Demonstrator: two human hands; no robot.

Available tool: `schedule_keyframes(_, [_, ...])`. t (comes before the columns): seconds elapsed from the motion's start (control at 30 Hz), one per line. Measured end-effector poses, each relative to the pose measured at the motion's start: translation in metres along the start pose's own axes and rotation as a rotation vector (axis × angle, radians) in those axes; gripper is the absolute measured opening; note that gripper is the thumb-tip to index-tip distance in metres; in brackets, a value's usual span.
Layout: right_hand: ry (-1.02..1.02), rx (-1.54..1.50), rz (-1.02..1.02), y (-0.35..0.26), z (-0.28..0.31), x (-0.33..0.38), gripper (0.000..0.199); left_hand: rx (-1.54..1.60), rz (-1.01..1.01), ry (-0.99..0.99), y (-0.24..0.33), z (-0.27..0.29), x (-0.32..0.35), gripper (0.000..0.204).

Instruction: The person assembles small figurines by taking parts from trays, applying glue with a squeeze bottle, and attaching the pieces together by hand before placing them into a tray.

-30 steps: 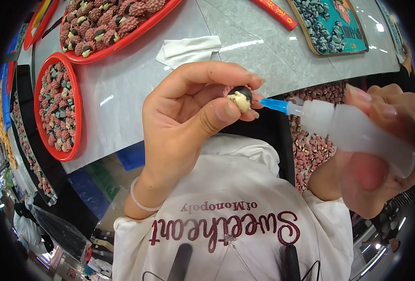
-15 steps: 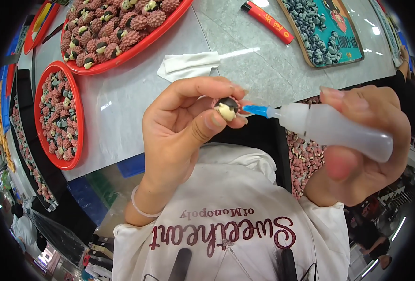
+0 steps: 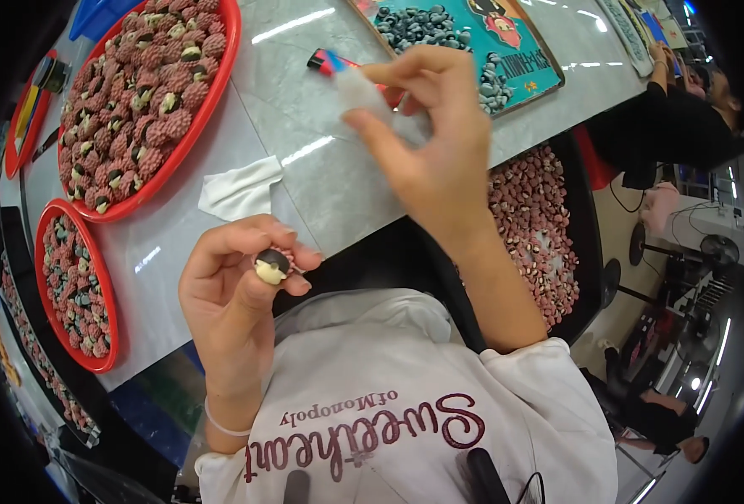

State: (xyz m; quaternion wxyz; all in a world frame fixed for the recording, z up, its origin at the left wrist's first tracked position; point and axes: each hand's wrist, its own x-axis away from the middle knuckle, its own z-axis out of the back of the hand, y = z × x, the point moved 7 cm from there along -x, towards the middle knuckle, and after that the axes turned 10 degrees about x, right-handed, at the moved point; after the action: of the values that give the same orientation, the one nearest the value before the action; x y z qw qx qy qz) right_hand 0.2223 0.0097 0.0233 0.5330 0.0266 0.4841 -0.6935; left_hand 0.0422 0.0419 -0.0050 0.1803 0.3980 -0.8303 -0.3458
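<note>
My left hand (image 3: 229,307) pinches a small moulded piece (image 3: 272,266) between thumb and fingers, just past the table's near edge. The piece has a dark cap-like top, a cream lower part and a ridged pink back. Farther right and higher, above the table, my right hand (image 3: 443,143) grips a translucent squeeze bottle (image 3: 360,94) with a blue nozzle, its tip now pointing up and away from the piece. The bottle and right fingers are blurred by motion. Behind the bottle lies a red tube with a black end (image 3: 323,62), partly hidden.
A folded white cloth (image 3: 241,189) lies beyond my left hand. Large (image 3: 228,63) and smaller (image 3: 110,315) red trays of pink pieces stand at left. Dark pieces fill part of a teal tray (image 3: 519,55) at the back. A bin of pink pieces (image 3: 536,235) sits at right, near another person (image 3: 670,126).
My right hand has swung up and left with the bottle, drawing its nozzle away from the piece. The whole view has shifted; my left hand still holds the piece.
</note>
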Motion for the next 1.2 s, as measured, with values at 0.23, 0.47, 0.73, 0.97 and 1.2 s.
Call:
schedule_keyframes(0.23, [-0.2,0.001,0.053,-0.001,-0.01,-0.002,0.04,-0.014,0.009,0.035,-0.001,0.003,0.002,0.027])
schedule_keyframes(0.47, [-0.076,0.339,-0.272,0.081,0.084,-0.042,0.017,-0.004,-0.007,0.041,0.005,0.008,0.001,0.025])
schedule_keyframes(0.73, [-0.388,0.322,-0.129,0.093,0.043,-0.054,0.014,-0.079,0.069,-0.016,0.003,-0.004,0.003,0.032])
schedule_keyframes(0.97, [-0.203,-0.492,-0.264,0.047,0.062,-0.034,0.019,0.023,0.015,0.075,0.007,0.014,0.008,0.025])
schedule_keyframes(1.2, [-0.465,-0.945,-0.303,-0.005,0.028,0.009,0.025,0.153,0.076,-0.094,-0.008,-0.011,-0.002,0.028])
